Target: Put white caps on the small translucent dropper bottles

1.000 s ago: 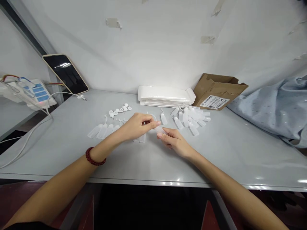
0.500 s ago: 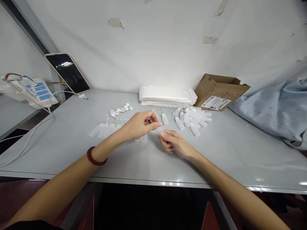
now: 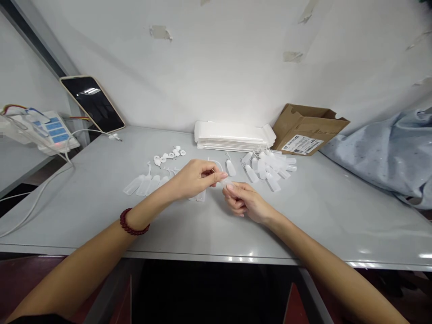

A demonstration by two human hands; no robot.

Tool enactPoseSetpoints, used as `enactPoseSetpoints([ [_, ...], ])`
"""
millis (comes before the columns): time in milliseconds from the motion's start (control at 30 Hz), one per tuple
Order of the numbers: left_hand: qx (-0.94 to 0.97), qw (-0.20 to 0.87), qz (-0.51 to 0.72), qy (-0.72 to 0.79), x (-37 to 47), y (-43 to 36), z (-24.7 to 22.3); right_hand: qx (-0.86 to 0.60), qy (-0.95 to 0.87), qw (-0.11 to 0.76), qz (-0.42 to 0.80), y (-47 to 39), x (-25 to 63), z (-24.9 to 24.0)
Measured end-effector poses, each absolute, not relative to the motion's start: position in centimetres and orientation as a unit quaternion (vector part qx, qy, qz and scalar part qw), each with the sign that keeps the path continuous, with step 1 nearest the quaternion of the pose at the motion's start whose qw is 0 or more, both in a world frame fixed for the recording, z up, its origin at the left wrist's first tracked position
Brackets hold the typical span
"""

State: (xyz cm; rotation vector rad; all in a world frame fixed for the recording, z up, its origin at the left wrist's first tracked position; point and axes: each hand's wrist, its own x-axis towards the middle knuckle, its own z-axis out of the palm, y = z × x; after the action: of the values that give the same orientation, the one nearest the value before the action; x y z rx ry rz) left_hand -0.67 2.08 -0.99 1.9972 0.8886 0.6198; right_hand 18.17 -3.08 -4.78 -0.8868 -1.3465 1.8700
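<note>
Translucent tag (image 3: 226,182) is in front of the white stack (image 3: 232,134), between two hands whose fingers cover most of it, so its outline is lost. The left hand (image 3: 195,179) pinches one end with thumb and forefinger; a thin dark line beside those fingers is too fine to identify. The right hand (image 3: 248,201) has its grip closed on the other end. A lone tag (image 3: 231,168) lies just in front of the stack. Farther forward, two half-hidden tags (image 3: 201,196) show only their ends past the left wrist. A row of tags (image 3: 144,185), left of the stack, is partly blocked by that arm. Small white caps (image 3: 171,155) lie on the worktop (image 3: 202,234) to the stack's left. A tag heap (image 3: 270,169), at the stack's front right, overlaps too much to count. The cardboard box (image 3: 308,126) is just right of the stack, its label too small to read.
</note>
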Motion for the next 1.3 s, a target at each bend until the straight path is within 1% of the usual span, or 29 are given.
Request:
enactPoseSetpoints([
  [167,0.801,0.363,0.291,0.376,-0.1,1.9,-1.6,-0.362,-0.51,0.345,0.7,-2.9,18.0,-4.5],
  [267,0.787,0.363,0.31,0.391,0.2,2.0,-1.9,-0.417,-0.516,0.376,0.647,-2.9,18.0,-4.3],
  [333,0.769,0.369,0.32,0.413,0.1,2.2,-2.0,-0.476,-0.547,0.422,0.545,-2.7,18.4,-4.3],
  [400,0.752,0.368,0.327,0.438,-0.1,2.3,-1.8,-0.533,-0.59,0.467,0.387,-2.4,19.1,-4.2],
  [467,0.741,0.362,0.333,0.458,-0.4,2.5,-1.7,-0.587,-0.611,0.477,0.234,-1.9,20.2,-4.0],
  [567,0.733,0.355,0.342,0.469,-0.7,2.7,-1.4,-0.668,-0.602,0.433,0.067,-0.8,22.3,-3.6],
  [667,0.728,0.355,0.346,0.473,-0.8,2.7,-1.3,-0.728,-0.576,0.37,-0.036,0.4,24.9,-3.5],
  [733,0.726,0.352,0.35,0.476,-0.8,2.6,-1.2,-0.769,-0.55,0.318,-0.066,1.1,26.5,-3.8],
  [833,0.718,0.366,0.354,0.476,-0.9,2.7,-0.9,-0.803,-0.533,0.257,-0.067,1.7,28.0,-4.3],
  [933,0.691,0.401,0.359,0.482,-1.2,2.9,-0.5,-0.807,-0.54,0.236,-0.048,1.8,28.3,-4.8],
  [1100,0.65,0.406,0.398,0.504,-2.1,3.8,-0.1,-0.79,-0.541,0.285,-0.053,1.5,27.9,-4.6],
  [1200,0.63,0.377,0.425,0.529,-3.0,4.7,0.0,-0.764,-0.538,0.347,-0.084,0.9,27.0,-4.1],
  [1300,0.632,0.353,0.401,0.561,-4.0,5.7,-0.1,-0.684,-0.588,0.418,-0.105,-0.3,24.5,-3.7],
])
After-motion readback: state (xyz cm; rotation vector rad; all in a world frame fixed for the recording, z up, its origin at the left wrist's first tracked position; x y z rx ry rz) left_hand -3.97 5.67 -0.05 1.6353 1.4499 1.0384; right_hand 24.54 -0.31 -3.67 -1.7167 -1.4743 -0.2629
